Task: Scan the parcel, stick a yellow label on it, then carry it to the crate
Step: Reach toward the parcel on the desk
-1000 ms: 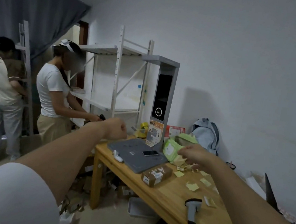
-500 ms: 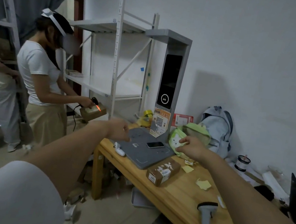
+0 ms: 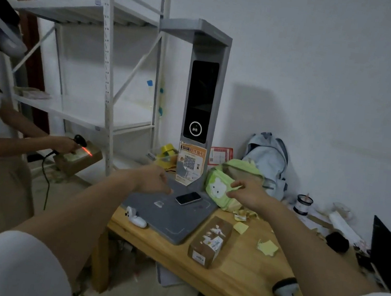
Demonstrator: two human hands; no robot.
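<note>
Brown cardboard parcel (image 3: pixel 211 241) on wooden table (image 3: pixel 240 279), untouched. Left hand (image 3: pixel 153 179) loosely curled, empty, above grey scanner base (image 3: pixel 168 217). Right hand (image 3: pixel 249 194) fingers slack, beside green pouch (image 3: pixel 221 189)

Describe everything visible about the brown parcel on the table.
The parcel is a small oblong cardboard box lying flat on the wooden table, beside the grey scanner base. White labels, partly torn, sit on its top, and a small white numbered sticker is on its near end. No yellow label shows on it. Neither hand touches it.
</note>
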